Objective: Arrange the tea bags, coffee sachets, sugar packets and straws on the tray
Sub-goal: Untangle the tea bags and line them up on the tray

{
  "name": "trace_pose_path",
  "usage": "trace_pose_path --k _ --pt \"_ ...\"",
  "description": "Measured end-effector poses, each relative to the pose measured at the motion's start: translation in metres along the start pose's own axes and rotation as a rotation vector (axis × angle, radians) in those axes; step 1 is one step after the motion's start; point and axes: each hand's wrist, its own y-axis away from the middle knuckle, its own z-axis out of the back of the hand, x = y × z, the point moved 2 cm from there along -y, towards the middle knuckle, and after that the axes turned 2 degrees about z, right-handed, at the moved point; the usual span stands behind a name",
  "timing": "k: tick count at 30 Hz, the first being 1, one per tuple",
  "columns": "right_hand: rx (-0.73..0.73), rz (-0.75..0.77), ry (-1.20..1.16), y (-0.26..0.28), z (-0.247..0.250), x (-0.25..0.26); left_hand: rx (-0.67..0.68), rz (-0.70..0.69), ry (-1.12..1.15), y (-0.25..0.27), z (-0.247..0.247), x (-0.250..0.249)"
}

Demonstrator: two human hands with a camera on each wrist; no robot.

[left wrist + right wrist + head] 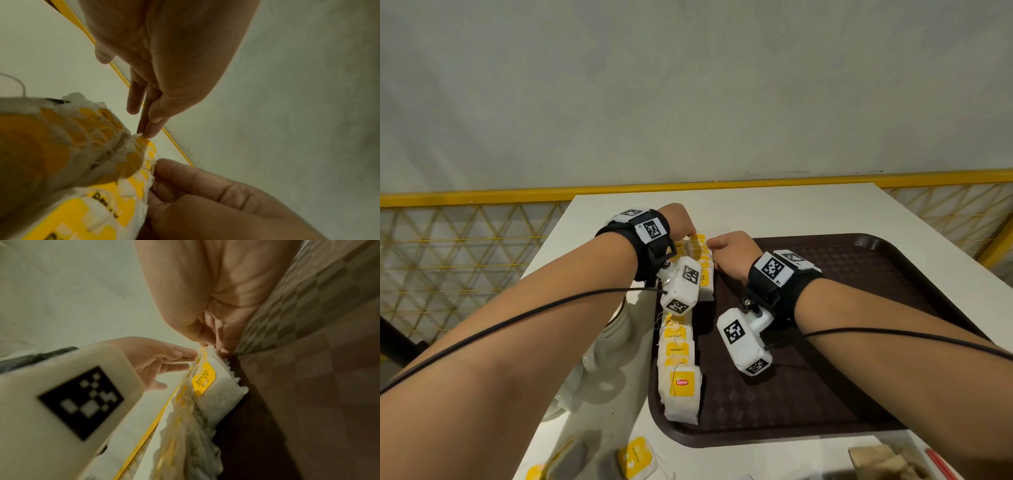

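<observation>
A row of white tea bags (677, 356) with yellow tags stands along the left side of the brown tray (859, 274). Both hands meet at the row's far end. My left hand (690, 233) has straight fingers (147, 129) whose tips touch a yellow tag on top of the tea bags (82, 146). My right hand (714, 245) has curled fingers and, in the right wrist view, my right hand (213, 345) pinches the top edge of the farthest tea bag (216, 386). The nearest bag (681, 390) shows a Lipton tag.
Loose tea bags (637, 457) lie on the white table in front of the tray. White ceramic ware (599, 346) stands left of the tray. Brown paper packets (876, 459) and a red straw (941, 462) lie at the front right. A yellow railing (482, 197) runs behind the table.
</observation>
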Motion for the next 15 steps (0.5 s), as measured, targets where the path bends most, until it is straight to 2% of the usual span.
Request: trace_pose_path --k 3,6,9,11,15 --pt "0.015 0.011 0.012 0.000 0.000 0.000 0.018 -0.041 -0.083 -0.004 0.000 0.003" --pt "0.030 0.013 -0.047 0.000 0.000 -0.003 0.034 -0.038 -0.064 -0.002 0.005 0.005" --pt "0.008 -0.041 -0.111 0.001 0.007 -0.008 -0.007 -0.027 -0.012 0.002 0.016 0.014" --pt "0.008 -0.077 -0.167 0.005 0.012 -0.011 -0.020 0.015 0.074 0.004 0.021 0.023" --pt "0.075 -0.122 -0.230 0.017 0.007 -0.004 0.075 0.153 0.331 0.007 0.016 0.038"
